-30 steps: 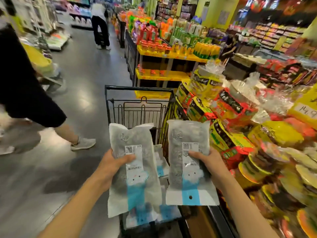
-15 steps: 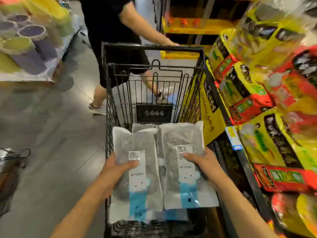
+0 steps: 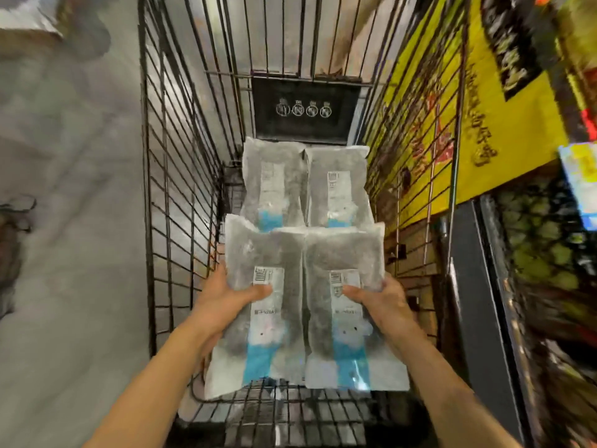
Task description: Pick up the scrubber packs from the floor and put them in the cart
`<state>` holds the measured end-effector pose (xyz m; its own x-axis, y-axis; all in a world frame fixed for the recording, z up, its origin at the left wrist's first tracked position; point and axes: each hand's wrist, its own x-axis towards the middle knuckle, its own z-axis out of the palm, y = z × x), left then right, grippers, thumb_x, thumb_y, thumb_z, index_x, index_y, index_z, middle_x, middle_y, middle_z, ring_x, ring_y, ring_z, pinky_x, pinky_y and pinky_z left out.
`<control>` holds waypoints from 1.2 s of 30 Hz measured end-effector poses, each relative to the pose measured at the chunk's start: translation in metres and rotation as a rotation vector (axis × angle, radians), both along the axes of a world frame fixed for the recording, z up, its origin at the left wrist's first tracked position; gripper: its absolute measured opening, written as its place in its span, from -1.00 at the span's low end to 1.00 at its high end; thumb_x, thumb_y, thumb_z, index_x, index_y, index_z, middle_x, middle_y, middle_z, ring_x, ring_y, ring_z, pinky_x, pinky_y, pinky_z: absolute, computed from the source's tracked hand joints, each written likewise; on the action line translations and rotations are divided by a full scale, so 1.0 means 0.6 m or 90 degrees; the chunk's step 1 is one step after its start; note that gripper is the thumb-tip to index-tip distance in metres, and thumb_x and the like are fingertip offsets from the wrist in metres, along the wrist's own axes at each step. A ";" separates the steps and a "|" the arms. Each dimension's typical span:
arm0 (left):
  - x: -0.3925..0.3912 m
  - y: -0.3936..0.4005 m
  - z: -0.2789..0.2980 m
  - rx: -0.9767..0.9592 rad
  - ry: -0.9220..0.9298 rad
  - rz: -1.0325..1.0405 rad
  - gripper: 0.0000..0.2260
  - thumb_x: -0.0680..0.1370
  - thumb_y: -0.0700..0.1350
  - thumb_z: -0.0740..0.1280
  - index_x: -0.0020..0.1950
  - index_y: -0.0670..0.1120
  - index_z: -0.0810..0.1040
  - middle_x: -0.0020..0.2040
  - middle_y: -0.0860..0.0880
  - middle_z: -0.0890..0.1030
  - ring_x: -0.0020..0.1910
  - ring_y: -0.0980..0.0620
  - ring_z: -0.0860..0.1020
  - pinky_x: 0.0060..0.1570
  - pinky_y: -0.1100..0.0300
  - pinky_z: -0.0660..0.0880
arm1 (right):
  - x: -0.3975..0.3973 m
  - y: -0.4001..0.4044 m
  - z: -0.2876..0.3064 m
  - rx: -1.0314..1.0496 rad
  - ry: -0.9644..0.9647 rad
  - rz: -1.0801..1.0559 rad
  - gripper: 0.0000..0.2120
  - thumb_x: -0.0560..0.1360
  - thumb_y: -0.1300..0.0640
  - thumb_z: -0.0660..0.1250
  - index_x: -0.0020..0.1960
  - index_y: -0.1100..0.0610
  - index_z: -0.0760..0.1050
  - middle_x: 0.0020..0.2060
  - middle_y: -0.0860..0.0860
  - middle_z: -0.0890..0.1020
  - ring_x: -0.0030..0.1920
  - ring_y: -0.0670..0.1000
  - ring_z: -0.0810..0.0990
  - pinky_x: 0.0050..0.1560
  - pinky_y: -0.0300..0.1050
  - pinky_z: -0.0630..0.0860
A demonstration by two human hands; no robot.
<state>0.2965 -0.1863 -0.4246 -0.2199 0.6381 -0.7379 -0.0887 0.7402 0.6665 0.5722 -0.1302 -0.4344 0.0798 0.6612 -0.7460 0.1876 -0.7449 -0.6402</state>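
The wire cart (image 3: 181,176) fills mid-frame; two scrubber packs (image 3: 305,185) already lie flat at its far end. We hold two more low inside, our left hand (image 3: 226,295) gripping the left pack (image 3: 261,250) and our right hand (image 3: 381,299) the right pack (image 3: 345,253), thumbs on top, seemingly to lay them alongside.

Shop aisle: wire cart (image 3: 181,176) beside stocked shelf (image 3: 529,253).
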 end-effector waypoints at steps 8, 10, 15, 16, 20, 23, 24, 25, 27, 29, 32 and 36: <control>-0.012 -0.046 -0.065 -0.083 -0.026 0.036 -0.37 0.35 -0.20 0.64 0.36 -0.11 0.48 0.13 -0.14 0.72 0.03 -0.10 0.73 -0.06 0.01 0.69 | -0.003 -0.033 -0.077 -0.040 -0.052 0.016 -0.63 0.40 0.15 0.62 0.12 0.05 0.54 0.02 0.05 0.72 -0.03 0.02 0.72 0.00 0.02 0.67; -0.014 -0.048 -0.071 -0.082 -0.014 0.048 -0.41 0.38 -0.23 0.59 0.35 -0.12 0.45 0.15 -0.18 0.71 -0.01 -0.10 0.74 -0.15 0.02 0.70 | -0.005 -0.037 -0.079 -0.038 -0.059 0.017 -0.58 0.42 0.12 0.61 0.17 0.07 0.49 0.04 0.03 0.70 -0.03 0.00 0.70 -0.08 -0.04 0.64; -0.003 -0.036 -0.067 -0.038 0.171 -0.041 -0.21 0.42 -0.11 0.59 0.48 0.14 0.19 0.18 -0.04 0.66 0.09 -0.10 0.69 0.12 -0.23 0.62 | -0.007 -0.039 -0.074 0.001 -0.152 0.125 -0.44 0.47 0.02 0.56 0.32 0.04 0.32 0.19 0.04 0.56 0.08 0.01 0.63 -0.05 -0.01 0.64; 0.000 -0.032 -0.063 -0.023 0.193 -0.052 -0.15 0.39 -0.08 0.61 0.51 0.19 0.16 0.22 0.00 0.63 0.16 -0.09 0.66 0.18 -0.25 0.59 | -0.007 -0.040 -0.071 0.007 -0.179 0.147 -0.36 0.47 -0.02 0.55 0.41 0.06 0.29 0.27 0.06 0.50 0.18 0.06 0.60 0.09 0.10 0.65; 0.012 -0.021 -0.044 0.015 0.348 -0.194 -0.08 0.40 -0.07 0.60 0.61 0.13 0.13 0.52 -0.02 0.33 0.47 -0.09 0.39 0.48 -0.11 0.31 | -0.007 -0.050 -0.043 0.039 -0.253 0.233 -0.16 0.53 -0.01 0.50 0.63 0.10 0.09 0.46 0.10 0.26 0.41 0.12 0.41 0.35 0.05 0.46; 0.023 -0.022 -0.019 0.040 0.463 -0.330 -0.17 0.46 -0.09 0.55 0.61 0.05 0.17 0.53 -0.10 0.26 0.50 -0.13 0.29 0.48 0.00 0.26 | -0.004 -0.057 -0.018 0.081 -0.274 0.287 -0.24 0.56 0.10 0.47 0.62 0.09 0.15 0.48 0.10 0.22 0.43 0.11 0.38 0.41 -0.05 0.38; 0.024 -0.025 -0.009 0.051 0.480 -0.366 -0.21 0.48 -0.08 0.53 0.61 0.04 0.18 0.53 -0.12 0.26 0.51 -0.14 0.28 0.48 -0.03 0.27 | -0.003 -0.058 -0.006 0.100 -0.287 0.314 -0.27 0.56 0.10 0.46 0.61 0.09 0.18 0.48 0.09 0.23 0.45 0.11 0.35 0.47 0.00 0.37; 0.026 -0.029 0.007 0.058 0.492 -0.402 -0.24 0.50 -0.08 0.50 0.61 0.02 0.19 0.53 -0.13 0.27 0.52 -0.15 0.28 0.49 -0.06 0.30 | -0.003 -0.057 0.013 0.115 -0.304 0.348 -0.29 0.56 0.08 0.45 0.61 0.09 0.21 0.50 0.08 0.24 0.48 0.12 0.32 0.52 0.06 0.34; 0.027 -0.033 0.052 0.081 0.511 -0.470 -0.29 0.54 -0.04 0.45 0.61 0.00 0.19 0.53 -0.11 0.28 0.53 -0.13 0.28 0.49 -0.09 0.35 | -0.002 -0.049 0.059 0.153 -0.336 0.411 -0.33 0.59 0.02 0.40 0.61 0.09 0.21 0.54 0.07 0.25 0.55 0.11 0.23 0.58 0.08 0.25; 0.023 -0.031 0.107 0.110 0.532 -0.523 -0.33 0.56 0.02 0.40 0.60 -0.02 0.20 0.54 -0.07 0.29 0.53 -0.10 0.28 0.49 -0.05 0.33 | 0.001 -0.038 0.113 0.210 -0.370 0.461 -0.38 0.60 -0.04 0.38 0.57 0.11 0.27 0.48 0.06 0.35 0.53 0.11 0.29 0.55 0.08 0.28; 0.015 -0.014 0.212 0.155 0.579 -0.614 -0.31 0.59 0.11 0.33 0.63 -0.07 0.17 0.57 -0.11 0.30 0.54 -0.11 0.28 0.51 0.04 0.24 | 0.008 -0.024 0.199 0.278 -0.421 0.518 -0.34 0.57 -0.16 0.31 0.54 0.17 0.31 0.43 0.12 0.45 0.47 0.16 0.37 0.49 0.07 0.34; 0.003 0.014 0.341 0.219 0.664 -0.664 -0.14 0.48 0.36 0.08 0.66 -0.09 0.11 0.63 -0.13 0.23 0.61 -0.11 0.19 0.57 0.05 0.12 | 0.013 -0.010 0.335 0.386 -0.480 0.589 -0.29 0.58 -0.20 0.33 0.57 0.18 0.29 0.48 0.16 0.41 0.53 0.20 0.32 0.52 -0.04 0.20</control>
